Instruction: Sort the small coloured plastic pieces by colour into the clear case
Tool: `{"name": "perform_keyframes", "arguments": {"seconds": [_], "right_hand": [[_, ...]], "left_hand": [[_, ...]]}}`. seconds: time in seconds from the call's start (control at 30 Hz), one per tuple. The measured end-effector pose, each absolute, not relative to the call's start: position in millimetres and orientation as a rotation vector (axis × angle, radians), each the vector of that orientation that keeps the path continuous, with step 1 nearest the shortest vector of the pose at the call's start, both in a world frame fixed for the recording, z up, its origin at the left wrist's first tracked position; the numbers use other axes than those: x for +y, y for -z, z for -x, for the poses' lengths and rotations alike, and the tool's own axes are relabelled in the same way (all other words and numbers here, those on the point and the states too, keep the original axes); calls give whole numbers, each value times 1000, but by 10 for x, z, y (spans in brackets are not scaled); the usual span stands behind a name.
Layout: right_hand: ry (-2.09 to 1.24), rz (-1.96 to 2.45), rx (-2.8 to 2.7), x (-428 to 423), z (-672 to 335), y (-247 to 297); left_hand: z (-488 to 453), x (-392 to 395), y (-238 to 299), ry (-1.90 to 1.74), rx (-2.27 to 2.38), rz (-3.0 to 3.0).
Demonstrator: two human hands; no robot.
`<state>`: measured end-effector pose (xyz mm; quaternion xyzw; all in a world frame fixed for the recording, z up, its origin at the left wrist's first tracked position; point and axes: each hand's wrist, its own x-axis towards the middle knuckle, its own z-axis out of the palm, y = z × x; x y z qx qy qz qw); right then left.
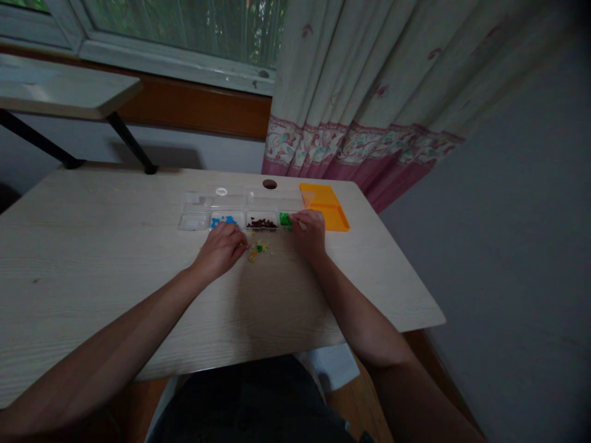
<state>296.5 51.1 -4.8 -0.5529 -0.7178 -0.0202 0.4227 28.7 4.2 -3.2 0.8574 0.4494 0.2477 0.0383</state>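
Observation:
My left hand [223, 247] rests low over the table, its fingers pinched together at the left side of a small loose pile of yellow and green pieces [261, 247]. Whatever is between those fingertips is too small to make out. Behind the pile stands a clear plastic compartment box [196, 220]. Its front row holds small blue pieces [224, 220], dark brown pieces [261, 224] and green pieces [285, 219]. My right hand [310, 232] is closed, with the fingertips at the green compartment, partly covering it. I cannot see what, if anything, it grips.
An orange tray [327, 209] lies right of the clear box, just beyond my right hand. The wooden table [194, 332] has a round hole [269, 184] near its back edge. A raised shelf [69, 92] on black legs stands back left; a curtain [332, 86] hangs behind.

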Motion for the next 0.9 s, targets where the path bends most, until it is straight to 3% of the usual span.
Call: {"name": "perform_keyframes", "arguments": {"seconds": [0.33, 0.67, 0.9], "right_hand": [[84, 1337, -1846, 441, -2892, -37], [15, 883, -2207, 30, -2472, -153], [12, 850, -2183, -32, -2416, -175]], "left_hand": [[-338, 8, -39, -919, 1358, -2567], [-407, -18, -61, -1110, 1229, -2281], [-432, -43, -64, -1186, 1143, -2198]]}}
